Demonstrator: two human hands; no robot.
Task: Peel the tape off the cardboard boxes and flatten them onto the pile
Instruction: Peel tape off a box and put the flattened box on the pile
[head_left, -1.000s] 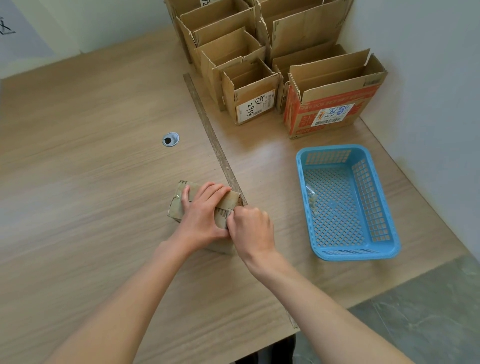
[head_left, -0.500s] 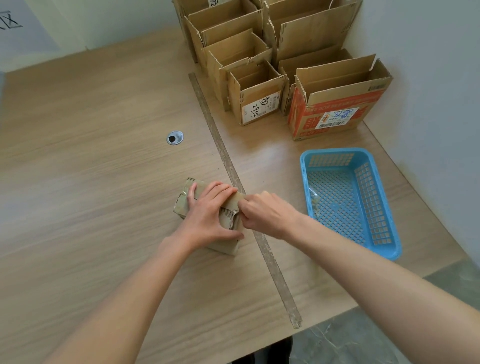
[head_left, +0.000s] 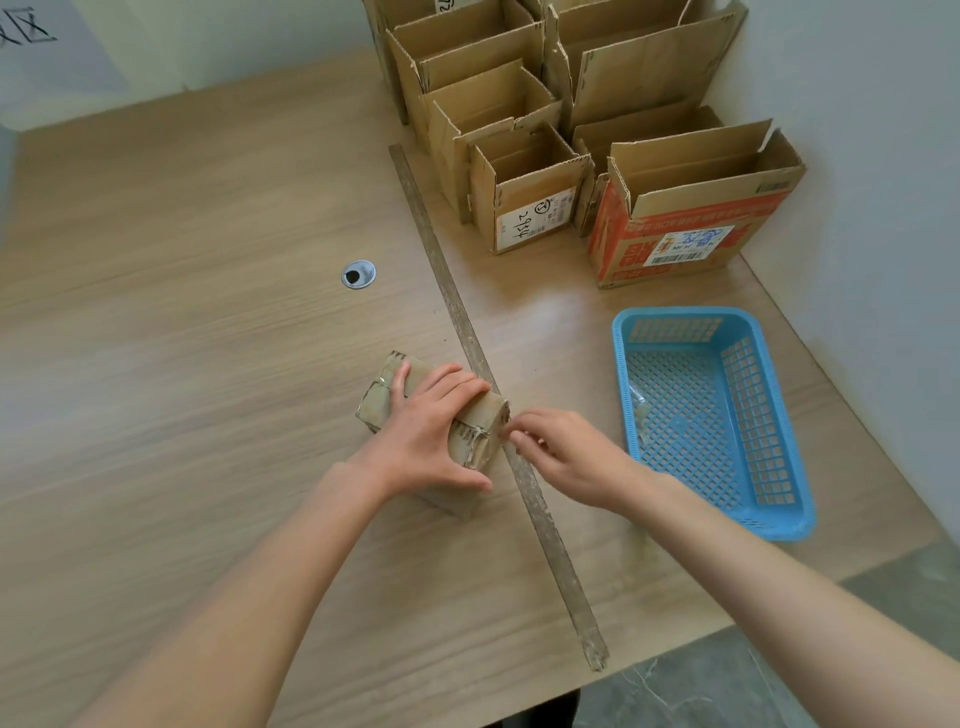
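My left hand (head_left: 431, 436) lies flat on top of the small brown taped cardboard box (head_left: 470, 431), with my fingers spread and my thumb down the near side. I press down so the box does not slide while I pull. The box sits near the middle of the light wooden tabletop (head_left: 182, 338), touching the long grey strip (head_left: 498, 410) that runs across it.

My right hand (head_left: 566, 457) is at the right end of the box. Its fingertips (head_left: 514, 436) are pinched together at the box's edge, I think on a bit of clear tape, but it is too thin to see.

The blue plastic basket (head_left: 779, 431) waits near the right edge, close to that hand, so I can drop tape in. Open brown cardboard boxes (head_left: 530, 202) stand at the far right corner.
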